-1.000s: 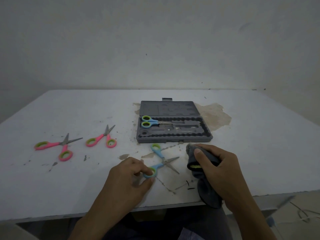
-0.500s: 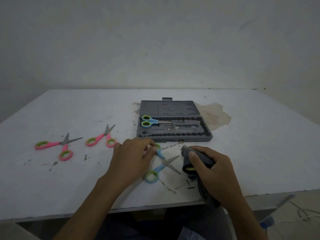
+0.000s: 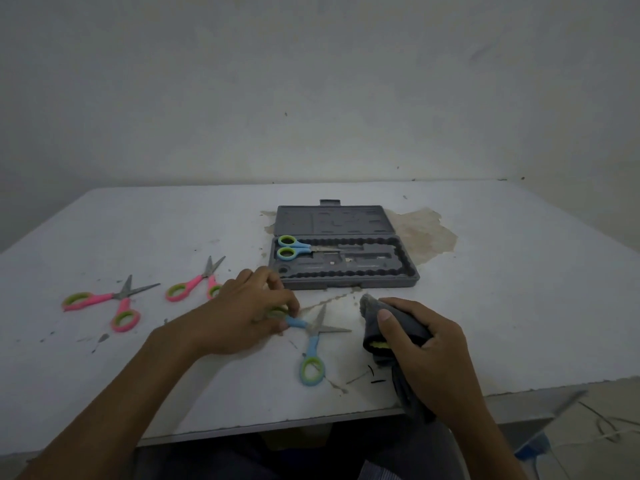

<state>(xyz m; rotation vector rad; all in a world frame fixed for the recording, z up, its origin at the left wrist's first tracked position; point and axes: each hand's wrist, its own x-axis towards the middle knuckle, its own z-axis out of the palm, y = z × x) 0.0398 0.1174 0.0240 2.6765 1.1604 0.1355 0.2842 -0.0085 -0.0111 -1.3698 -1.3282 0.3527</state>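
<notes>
The open blue scissors [image 3: 313, 332] lie flat on the white surface [image 3: 502, 306], near its front edge and just in front of the tool case. They are splayed wide around the pivot. One blade points right, the other up and to the right towards the case. One blue handle with its green-lined loop runs straight back towards the person. The other handle runs left, under the left hand [image 3: 239, 317]. That hand's fingers [image 3: 277, 296] are curled and pinch this left handle loop, hiding most of it.

Just to the right of the blade tips, the right hand [image 3: 429, 355] grips a dark grey cloth [image 3: 401, 329]. Its fingers are wrapped round the bundle and the thumb presses on top. A yellow-green bit shows at the cloth's lower fold; what it is cannot be told. The cloth's tail hangs over the front edge.

Behind them the grey plastic tool case [image 3: 346, 284] lies open and flat. A second blue pair [image 3: 294, 247] lies closed in its left end, blades pointing right. Well to the left lie two open pink scissors, the nearer pink pair [image 3: 197, 282] and the far pink pair [image 3: 114, 301]. A brownish stain [image 3: 426, 233] marks the surface right of the case
</notes>
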